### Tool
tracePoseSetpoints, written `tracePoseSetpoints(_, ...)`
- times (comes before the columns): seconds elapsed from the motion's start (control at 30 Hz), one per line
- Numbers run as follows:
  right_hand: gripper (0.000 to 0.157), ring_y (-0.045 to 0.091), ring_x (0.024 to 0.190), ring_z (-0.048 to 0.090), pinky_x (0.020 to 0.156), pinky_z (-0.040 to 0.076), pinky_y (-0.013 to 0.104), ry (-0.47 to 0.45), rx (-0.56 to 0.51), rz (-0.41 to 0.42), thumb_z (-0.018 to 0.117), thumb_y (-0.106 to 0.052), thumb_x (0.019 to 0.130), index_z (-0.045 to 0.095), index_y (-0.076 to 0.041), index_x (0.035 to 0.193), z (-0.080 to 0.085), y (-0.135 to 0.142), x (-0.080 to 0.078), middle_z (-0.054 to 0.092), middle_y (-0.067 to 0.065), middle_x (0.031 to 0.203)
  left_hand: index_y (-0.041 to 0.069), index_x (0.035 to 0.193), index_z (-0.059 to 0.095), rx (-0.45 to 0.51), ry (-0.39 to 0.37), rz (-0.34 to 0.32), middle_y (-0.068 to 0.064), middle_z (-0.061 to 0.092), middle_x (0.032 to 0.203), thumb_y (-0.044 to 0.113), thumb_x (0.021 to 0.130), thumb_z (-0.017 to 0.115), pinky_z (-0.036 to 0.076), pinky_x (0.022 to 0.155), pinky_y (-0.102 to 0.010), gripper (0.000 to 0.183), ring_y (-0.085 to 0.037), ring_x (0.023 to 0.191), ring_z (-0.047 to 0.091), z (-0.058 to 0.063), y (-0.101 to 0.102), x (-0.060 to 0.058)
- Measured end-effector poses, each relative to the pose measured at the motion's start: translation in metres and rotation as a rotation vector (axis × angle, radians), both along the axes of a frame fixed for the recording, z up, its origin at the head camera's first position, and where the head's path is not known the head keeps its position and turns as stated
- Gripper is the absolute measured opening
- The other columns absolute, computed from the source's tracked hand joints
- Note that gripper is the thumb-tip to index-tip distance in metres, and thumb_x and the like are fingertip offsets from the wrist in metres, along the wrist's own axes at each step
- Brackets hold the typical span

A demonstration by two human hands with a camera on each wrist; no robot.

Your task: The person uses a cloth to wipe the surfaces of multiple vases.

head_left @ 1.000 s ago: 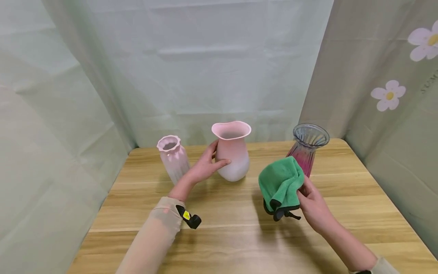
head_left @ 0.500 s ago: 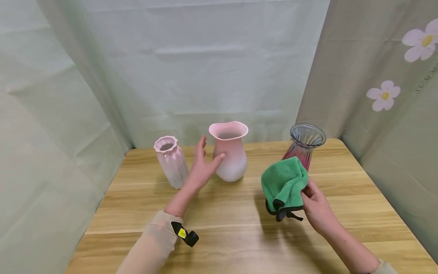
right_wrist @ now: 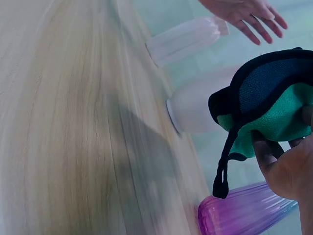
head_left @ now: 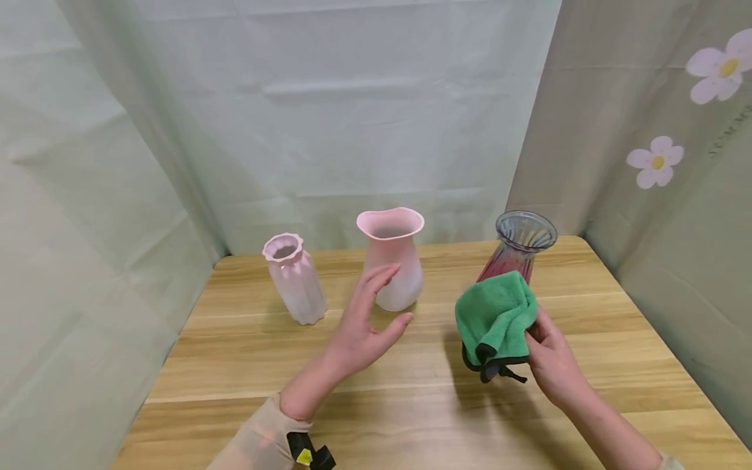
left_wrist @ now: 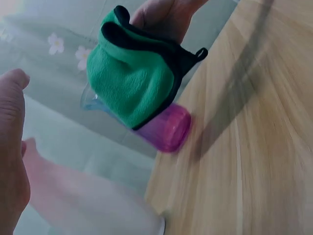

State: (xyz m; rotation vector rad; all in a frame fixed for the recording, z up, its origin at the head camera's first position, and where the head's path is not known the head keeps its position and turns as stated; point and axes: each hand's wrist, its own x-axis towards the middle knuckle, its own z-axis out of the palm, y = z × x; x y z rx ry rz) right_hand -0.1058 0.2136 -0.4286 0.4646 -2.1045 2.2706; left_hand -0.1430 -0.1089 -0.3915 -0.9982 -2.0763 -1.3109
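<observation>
My right hand (head_left: 555, 359) holds a bunched green cloth (head_left: 496, 320) with black edging and a small hanging loop, up over the table. Behind the cloth stands a glass vase (head_left: 523, 238), bluish at the rim and pink below, partly hidden. My left hand (head_left: 361, 336) hovers with fingers spread and nothing in it, in front of a pink-and-white vase (head_left: 399, 284) with a wavy mouth. In the right wrist view the left hand (right_wrist: 252, 17) shows its spread fingers, and the cloth (right_wrist: 288, 112) has a dark blue underside.
A smaller ribbed pink vase (head_left: 298, 284) stands upright on the left of the wooden table (head_left: 235, 365). Pale curtains (head_left: 352, 117) hang close behind the table and along both sides, the right one printed with white flowers.
My left hand has let go of the pink-and-white vase and drawn back toward me. The right hand with the cloth has shifted slightly right. The vases stay standing in place.
</observation>
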Motion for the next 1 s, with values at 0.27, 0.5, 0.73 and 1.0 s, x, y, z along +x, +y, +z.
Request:
tracePoseSetpoints(0.27,0.047,0.007,0.118,0.057,0.090,0.053,0.021,0.005,0.010,-0.042,0.045,-0.005,0.109,0.037,-0.008,0.156,-0.002,0.014,0.006,0.056,-0.002,0.138,0.022,0.159,0.033,0.045,-0.356,-0.277,0.001,0.039,0.158,0.012,0.099,0.069,0.036,0.117,-0.040,0.071,-0.024,0.144,0.041,0.001,0.034,-0.013)
tracePoseSetpoints(0.5,0.039,0.008,0.107,0.061,0.085,0.055,0.022,0.026,-0.075,-0.040,0.042,-0.001,0.109,0.044,-0.005,0.148,-0.002,0.022,0.005,0.062,-0.002,0.126,0.028,0.160,0.031,0.050,-0.576,-0.261,0.004,0.036,0.160,0.027,0.103,0.065,0.035,0.117,-0.037,0.066,-0.018,0.144,0.039,-0.011,0.065,-0.039)
tracePoseSetpoints(0.73,0.034,0.008,0.097,0.064,0.081,0.055,0.021,0.059,-0.190,-0.023,0.040,0.003,0.108,0.053,-0.010,0.138,-0.002,0.034,0.004,0.064,-0.001,0.114,0.014,0.160,0.033,0.018,-0.625,-0.131,-0.004,0.038,0.159,0.026,0.100,0.069,0.037,0.116,-0.036,0.071,-0.022,0.142,0.043,-0.012,0.103,-0.073)
tracePoseSetpoints(1.0,0.039,0.009,0.100,0.064,0.084,0.055,0.021,0.062,-0.298,-0.038,0.039,0.007,0.107,0.049,-0.006,0.144,-0.002,0.039,0.002,0.064,0.001,0.117,0.018,0.162,0.030,-0.139,-0.687,-0.035,-0.002,0.039,0.159,0.046,0.095,0.072,0.041,0.113,-0.041,0.084,-0.021,0.143,0.040,-0.012,0.147,-0.108)
